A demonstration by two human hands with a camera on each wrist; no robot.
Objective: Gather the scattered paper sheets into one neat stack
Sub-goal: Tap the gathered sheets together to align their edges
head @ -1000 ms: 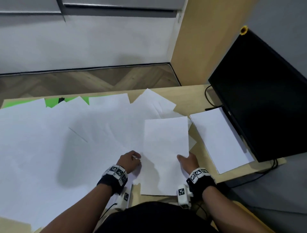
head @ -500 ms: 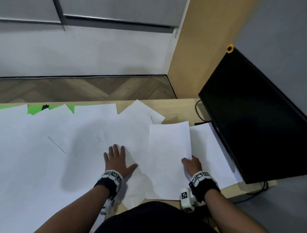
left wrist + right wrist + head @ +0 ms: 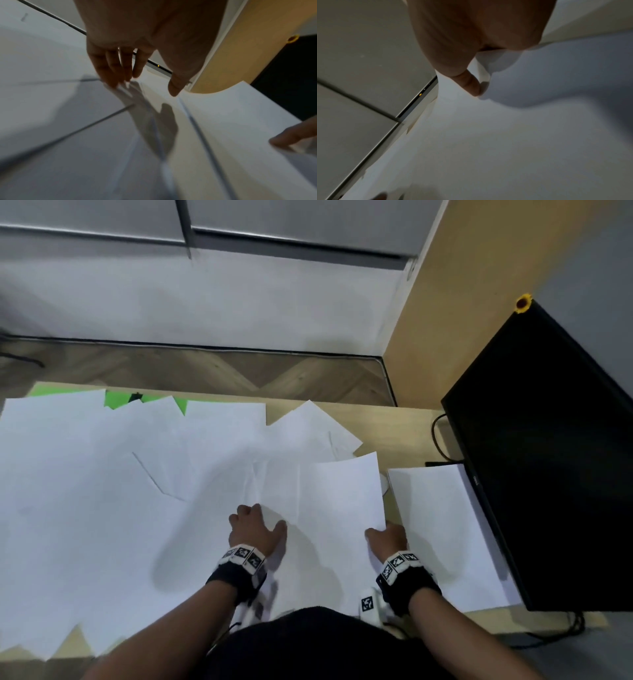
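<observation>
You see plain white paper sheets (image 3: pixel 102 491) on a light wood table (image 3: pixel 404 433) — green scraps (image 3: pixel 114 398) peeking behind, black monitor (image 3: pixel 555 457), black-and-white checkered wristbands (image 3: pixel 244 556).

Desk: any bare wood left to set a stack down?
Little. Bare desk shows only along the far edge between the loose sheets and monitor, and the near right corner. Left and centre are papered over.

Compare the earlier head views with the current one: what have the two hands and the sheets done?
The left hand, flat with fingers spread half a second ago, has curled its fingers onto the loose sheets again. The right hand still pinches the top sheet's right edge; that sheet, which overlapped the stack half a second ago, now lies left of it. The stack and monitor stayed put.
</observation>
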